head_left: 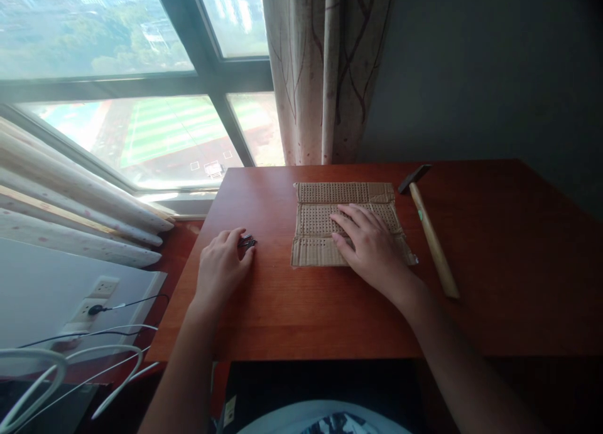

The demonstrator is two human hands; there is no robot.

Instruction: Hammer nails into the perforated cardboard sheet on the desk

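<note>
A small pile of dark metal pieces, which look like nails (247, 240), lies on the left part of the table. My left hand (221, 261) rests beside the pile, its thumb and index finger apart on either side of it, holding nothing that I can see. Farther right, my right hand (370, 242) lies open with spread fingers on a creased piece of cardboard (315, 220). Rows of small holes cover much of the cardboard. The palm and fingers hide part of its right side.
A hammer (433, 242) with a wooden handle lies right of the cardboard on the reddish-brown table (292, 314). Behind stand a window (202, 82) and a curtain (306, 76). White and black cables (108, 352) hang near a wall socket (104, 287) at the left.
</note>
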